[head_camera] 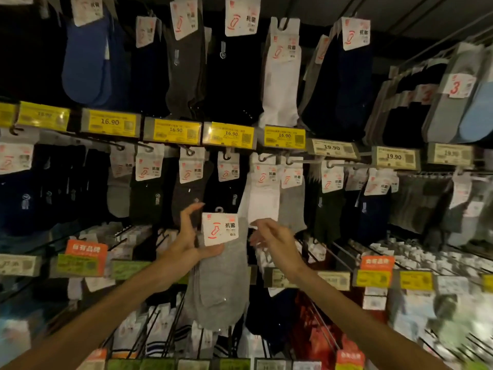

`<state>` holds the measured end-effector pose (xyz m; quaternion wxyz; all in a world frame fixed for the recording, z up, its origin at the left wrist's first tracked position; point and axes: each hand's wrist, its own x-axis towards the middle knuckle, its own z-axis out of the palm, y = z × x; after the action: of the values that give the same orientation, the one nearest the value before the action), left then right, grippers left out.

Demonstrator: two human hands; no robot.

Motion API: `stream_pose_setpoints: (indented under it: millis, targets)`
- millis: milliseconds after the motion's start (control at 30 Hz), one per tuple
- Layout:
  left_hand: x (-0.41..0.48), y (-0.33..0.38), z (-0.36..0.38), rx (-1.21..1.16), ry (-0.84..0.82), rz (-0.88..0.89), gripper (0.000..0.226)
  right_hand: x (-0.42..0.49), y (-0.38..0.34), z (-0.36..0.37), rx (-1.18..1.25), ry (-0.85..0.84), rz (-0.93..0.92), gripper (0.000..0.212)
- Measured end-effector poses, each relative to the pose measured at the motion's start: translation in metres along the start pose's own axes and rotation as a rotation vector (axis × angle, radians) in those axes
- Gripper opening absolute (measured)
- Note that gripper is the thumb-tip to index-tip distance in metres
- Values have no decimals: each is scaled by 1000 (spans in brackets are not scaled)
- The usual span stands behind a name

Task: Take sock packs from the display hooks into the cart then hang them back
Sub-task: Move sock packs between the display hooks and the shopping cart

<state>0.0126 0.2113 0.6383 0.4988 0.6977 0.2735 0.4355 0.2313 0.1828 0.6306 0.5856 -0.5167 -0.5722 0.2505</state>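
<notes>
A grey sock pack (217, 273) with a white card label and a small plastic hook on top is held up in front of the display. My left hand (190, 241) holds it from the left, thumb under the card's lower edge and fingers raised behind it. My right hand (272, 237) is just right of the pack, fingers loosely bent, apparently touching the pack's right edge. Above hang grey and white sock packs (292, 198) on display hooks (289, 161) in the middle row. No cart is in view.
Rows of dark, blue, white and grey sock packs hang on hooks across the wall. Yellow price tags (230, 134) line the rail above the middle row. Long metal hooks (344, 255) with packs stick out toward me at lower left and right.
</notes>
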Motion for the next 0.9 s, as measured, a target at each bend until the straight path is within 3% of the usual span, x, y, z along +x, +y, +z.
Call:
stream_pose_setpoints:
  millis: [167, 367, 600, 767, 900]
  targets:
    - [-7, -25, 38, -9, -191, -51, 96, -33, -8, -8, 217, -124, 227, 34]
    - [-29, -56, 63, -7, -270, -97, 79, -66, 16, -16, 208, -65, 110, 17]
    - [-65, -107, 77, 29, -201, -263, 67, -112, 66, -4, 239, -26, 155, 16]
    - [-80, -149, 68, 76, -255, -410, 55, -129, 102, 18, 171, -67, 193, 16]
    - [-74, -156, 64, 19, -138, -517, 45, -117, 123, 36, 183, -15, 226, 14]
